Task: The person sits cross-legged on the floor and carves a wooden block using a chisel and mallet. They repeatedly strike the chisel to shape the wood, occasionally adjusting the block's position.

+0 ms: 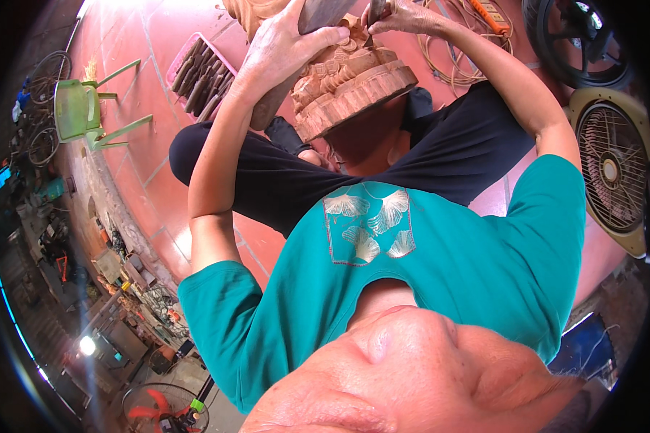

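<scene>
A carved wooden piece [354, 90] with a rough layered base leans in front of my crossed legs at the top of the view. My left hand [285, 47] is closed around a long grey-brown wooden bar [269, 107], its thumb stretched toward the carving. The bar slants down beneath my left wrist. Beside the carving's upper right, my right hand [406, 17] grips a dark slim chisel [372, 30], its tip against the wood. The upper carving is cut off by the frame's edge.
Left of the carving, a pink basket [172, 71] holds several dark-handled tools [204, 78]. A green stool [76, 110] lies tipped at far left. To the right are an orange power strip [490, 16] with coiled cable, a black wheel [581, 43] and a box fan [610, 169].
</scene>
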`<state>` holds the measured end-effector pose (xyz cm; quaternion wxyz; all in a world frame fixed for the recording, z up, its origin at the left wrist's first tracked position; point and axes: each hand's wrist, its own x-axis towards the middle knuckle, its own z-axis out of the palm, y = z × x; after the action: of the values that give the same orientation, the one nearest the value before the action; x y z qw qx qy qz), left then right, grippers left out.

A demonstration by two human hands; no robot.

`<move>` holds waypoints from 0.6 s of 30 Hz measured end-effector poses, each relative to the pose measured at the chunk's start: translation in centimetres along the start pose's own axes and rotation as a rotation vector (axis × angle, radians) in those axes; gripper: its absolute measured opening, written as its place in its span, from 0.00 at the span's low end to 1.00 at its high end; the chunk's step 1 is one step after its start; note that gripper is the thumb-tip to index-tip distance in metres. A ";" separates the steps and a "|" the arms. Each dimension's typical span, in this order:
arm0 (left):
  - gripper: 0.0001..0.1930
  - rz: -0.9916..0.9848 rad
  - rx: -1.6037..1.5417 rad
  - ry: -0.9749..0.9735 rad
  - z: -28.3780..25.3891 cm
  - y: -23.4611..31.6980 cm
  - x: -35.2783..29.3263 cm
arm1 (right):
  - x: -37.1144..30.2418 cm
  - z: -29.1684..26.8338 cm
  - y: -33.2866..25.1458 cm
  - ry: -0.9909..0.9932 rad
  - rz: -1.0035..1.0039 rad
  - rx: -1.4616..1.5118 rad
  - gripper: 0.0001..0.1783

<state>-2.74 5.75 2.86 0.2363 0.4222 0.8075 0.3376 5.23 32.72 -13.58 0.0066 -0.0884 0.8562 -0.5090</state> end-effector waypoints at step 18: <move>0.31 0.032 -0.063 0.009 -0.2 0.5 -0.3 | 0.5 0.5 -1.0 0.002 0.129 -0.002 0.10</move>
<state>-2.44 5.65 3.35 0.2404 0.4258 0.7906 0.3686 4.95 31.72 -12.90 0.0385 -0.0325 0.8607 -0.5067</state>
